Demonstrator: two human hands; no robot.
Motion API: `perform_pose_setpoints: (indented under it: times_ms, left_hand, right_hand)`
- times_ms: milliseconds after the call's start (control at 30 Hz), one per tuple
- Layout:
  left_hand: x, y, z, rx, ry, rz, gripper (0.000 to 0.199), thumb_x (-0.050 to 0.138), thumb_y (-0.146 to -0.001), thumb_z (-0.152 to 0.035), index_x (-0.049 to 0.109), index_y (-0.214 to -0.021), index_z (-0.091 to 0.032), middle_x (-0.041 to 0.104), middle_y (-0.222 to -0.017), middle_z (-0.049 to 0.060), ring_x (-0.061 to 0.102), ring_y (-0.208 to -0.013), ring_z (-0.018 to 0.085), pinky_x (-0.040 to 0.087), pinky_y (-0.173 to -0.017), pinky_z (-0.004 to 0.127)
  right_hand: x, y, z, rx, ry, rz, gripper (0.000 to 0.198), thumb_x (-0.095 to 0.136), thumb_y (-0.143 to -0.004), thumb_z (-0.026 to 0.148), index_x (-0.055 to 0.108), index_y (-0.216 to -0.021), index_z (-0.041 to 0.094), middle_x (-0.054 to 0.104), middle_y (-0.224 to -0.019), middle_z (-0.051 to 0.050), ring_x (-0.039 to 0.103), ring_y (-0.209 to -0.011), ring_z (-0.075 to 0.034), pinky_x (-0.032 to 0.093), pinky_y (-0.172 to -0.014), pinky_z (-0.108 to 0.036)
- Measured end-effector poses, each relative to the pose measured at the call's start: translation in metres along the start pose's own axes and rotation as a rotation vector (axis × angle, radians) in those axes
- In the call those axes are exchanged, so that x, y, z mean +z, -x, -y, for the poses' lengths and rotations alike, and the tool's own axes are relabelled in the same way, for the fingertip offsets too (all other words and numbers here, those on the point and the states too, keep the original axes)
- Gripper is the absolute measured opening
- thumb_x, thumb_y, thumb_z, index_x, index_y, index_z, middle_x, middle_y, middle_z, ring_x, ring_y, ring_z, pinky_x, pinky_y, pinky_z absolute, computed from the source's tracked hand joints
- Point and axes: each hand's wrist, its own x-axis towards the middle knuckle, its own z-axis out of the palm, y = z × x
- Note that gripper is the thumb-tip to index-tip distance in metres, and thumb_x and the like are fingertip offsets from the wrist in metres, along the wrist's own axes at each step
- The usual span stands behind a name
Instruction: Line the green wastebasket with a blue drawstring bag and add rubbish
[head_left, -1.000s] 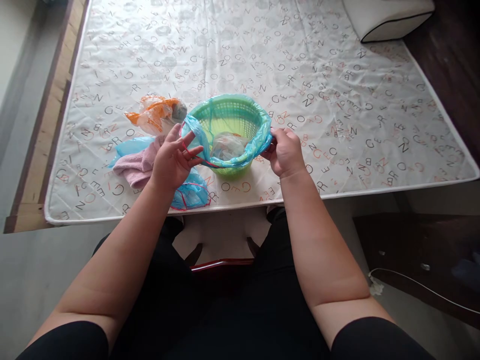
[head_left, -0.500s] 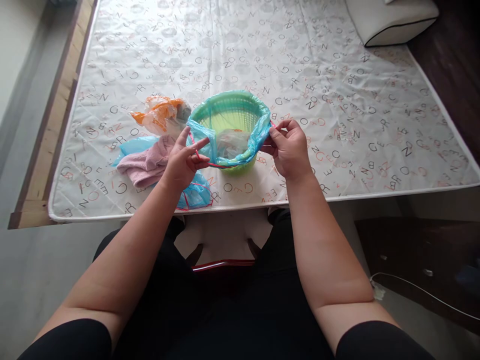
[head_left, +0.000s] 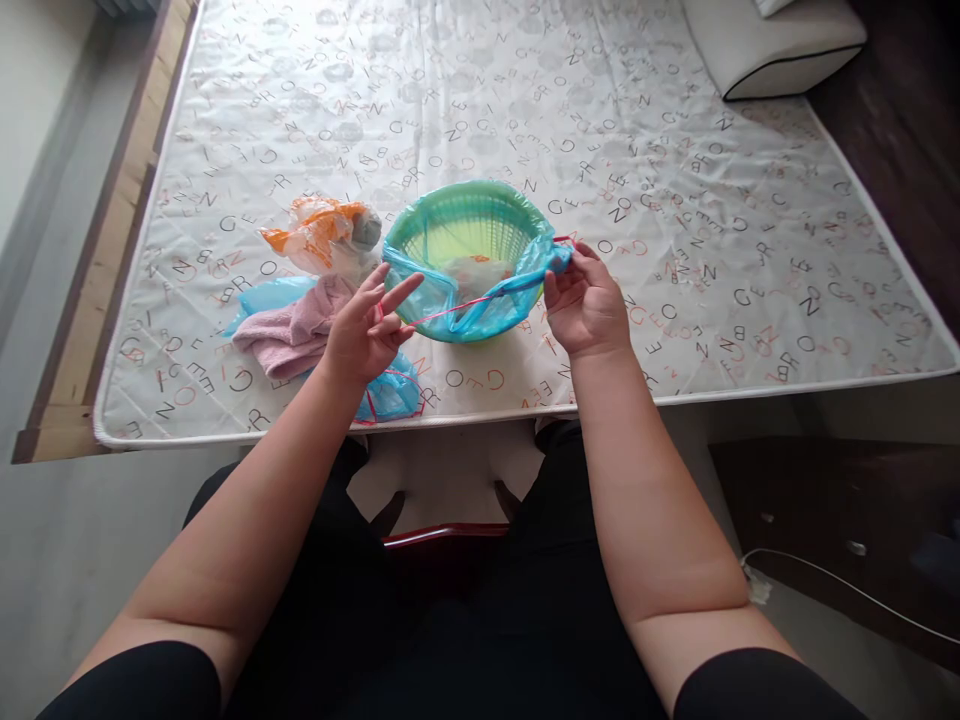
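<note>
A green plastic basket point(head_left: 480, 205) with slotted walls stands on the mattress, lined with a thin blue drawstring bag point(head_left: 427, 285). Crumpled clear plastic point(head_left: 476, 268) with an orange mark lies inside. From my left hand point(head_left: 367, 325), at the basket's near left, a red drawstring point(head_left: 465, 305) runs taut across the front to the right rim. That hand has the string caught among its lower fingers while other fingers stretch out. My right hand point(head_left: 591, 300) pinches the gathered blue bag edge and red string just right of the basket.
Left of the basket lie an orange-and-clear plastic bag point(head_left: 322, 232), a pink towel point(head_left: 289, 325), a flat blue plastic piece point(head_left: 274, 295) and another blue bag with red string point(head_left: 394, 392). The letter-printed mattress point(head_left: 720, 300) ends before my knees. A white cushion-like object point(head_left: 780, 50) sits far right.
My right hand has moved slightly right, drawing the bag edge and string outward off the basket's right rim. The drawstring now stretches across the basket's front. My left hand has shifted a little.
</note>
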Motion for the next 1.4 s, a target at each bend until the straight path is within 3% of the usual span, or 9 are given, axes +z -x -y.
perform_pose_setpoints:
  times_ms: [100, 200, 367, 533, 633, 833, 1000, 1233, 1400]
  left_hand:
    - [-0.008, -0.006, -0.008, 0.010, 0.022, -0.092, 0.032, 0.057, -0.102, -0.019, 0.070, -0.129, -0.031, 0.082, -0.127, 0.003, 0.033, -0.035, 0.000, 0.059, -0.052, 0.021]
    - [-0.019, -0.013, -0.013, -0.004, 0.018, -0.161, 0.035, 0.060, -0.100, -0.019, 0.070, -0.133, -0.028, 0.081, -0.085, -0.002, 0.033, -0.032, 0.003, 0.057, -0.046, 0.021]
    - [-0.027, -0.016, -0.018, -0.048, -0.063, -0.147, 0.047, 0.068, -0.094, -0.023, 0.072, -0.140, -0.026, 0.040, -0.042, -0.012, 0.039, -0.032, 0.010, 0.066, -0.057, 0.030]
    - [-0.023, -0.012, -0.026, -0.021, -0.027, -0.199, 0.039, 0.067, -0.098, -0.021, 0.072, -0.137, -0.021, 0.043, -0.045, -0.011, 0.047, -0.036, 0.008, 0.070, -0.073, 0.033]
    - [-0.017, -0.009, -0.027, -0.070, 0.022, -0.162, 0.035, 0.057, -0.106, -0.020, 0.070, -0.139, -0.017, 0.036, -0.044, -0.013, 0.037, -0.032, 0.006, 0.067, -0.067, 0.027]
    - [-0.003, -0.006, -0.007, -0.040, -0.104, -0.061, 0.064, 0.061, -0.104, -0.024, 0.049, -0.166, -0.038, 0.046, -0.049, -0.013, 0.030, -0.029, 0.006, 0.058, -0.051, 0.022]
    - [-0.005, -0.010, 0.018, 0.187, -0.434, -0.064, 0.050, 0.070, -0.098, -0.027, 0.072, -0.148, -0.027, 0.059, -0.053, -0.005, 0.043, -0.038, 0.010, 0.050, -0.047, 0.020]
    - [-0.010, -0.004, 0.042, 0.476, -1.165, 0.241, 0.049, 0.057, -0.104, -0.028, 0.071, -0.151, -0.024, 0.074, -0.077, 0.000, 0.064, -0.066, 0.014, 0.062, -0.080, 0.029]
    - [-0.008, 0.001, 0.049, 0.629, -1.301, 0.395, 0.048, 0.049, -0.106, -0.023, 0.075, -0.147, -0.025, 0.080, -0.095, 0.006, 0.074, -0.079, 0.018, 0.063, -0.083, 0.034]
  right_hand:
    - [-0.008, -0.010, 0.002, 0.113, 0.022, -0.127, 0.013, 0.062, -0.097, 0.020, 0.059, -0.085, 0.024, 0.066, -0.070, 0.006, 0.067, -0.064, -0.009, 0.058, -0.055, -0.017]
    - [-0.013, -0.014, 0.006, 0.213, 0.064, -0.147, 0.021, 0.060, -0.097, 0.017, 0.057, -0.077, 0.022, 0.058, -0.060, 0.006, 0.057, -0.053, -0.008, 0.051, -0.046, -0.017]
    - [-0.018, -0.012, 0.011, 0.220, 0.198, -0.101, 0.012, 0.063, -0.095, 0.018, 0.064, -0.084, 0.021, 0.061, -0.064, 0.005, 0.056, -0.053, -0.010, 0.052, -0.048, -0.022]
    - [-0.016, -0.006, 0.009, 0.101, 0.298, 0.062, 0.009, 0.073, -0.091, 0.017, 0.066, -0.093, 0.023, 0.067, -0.076, 0.004, 0.062, -0.062, -0.011, 0.057, -0.059, -0.026]
    - [-0.009, -0.002, 0.004, 0.026, 0.235, 0.077, 0.013, 0.078, -0.092, 0.021, 0.065, -0.093, 0.025, 0.068, -0.083, 0.004, 0.067, -0.071, -0.011, 0.059, -0.064, -0.023]
    - [0.003, 0.011, -0.006, -0.050, 0.291, 0.203, 0.021, 0.086, -0.088, 0.032, 0.066, -0.094, 0.028, 0.065, -0.087, 0.004, 0.067, -0.079, -0.012, 0.061, -0.067, -0.023]
    - [0.010, 0.027, -0.006, -0.187, 0.503, 0.319, 0.014, 0.081, -0.091, 0.031, 0.068, -0.091, 0.028, 0.068, -0.100, 0.000, 0.068, -0.101, -0.017, 0.063, -0.083, -0.028]
    - [0.007, 0.026, -0.029, -0.789, 1.037, 0.267, 0.012, 0.056, -0.106, 0.030, 0.064, -0.099, 0.025, 0.068, -0.109, -0.007, 0.064, -0.114, -0.024, 0.058, -0.101, -0.043]
    - [0.001, 0.019, -0.046, -0.921, 1.134, 0.162, 0.018, 0.046, -0.110, 0.031, 0.062, -0.105, 0.026, 0.067, -0.113, -0.010, 0.065, -0.114, -0.025, 0.058, -0.098, -0.043]
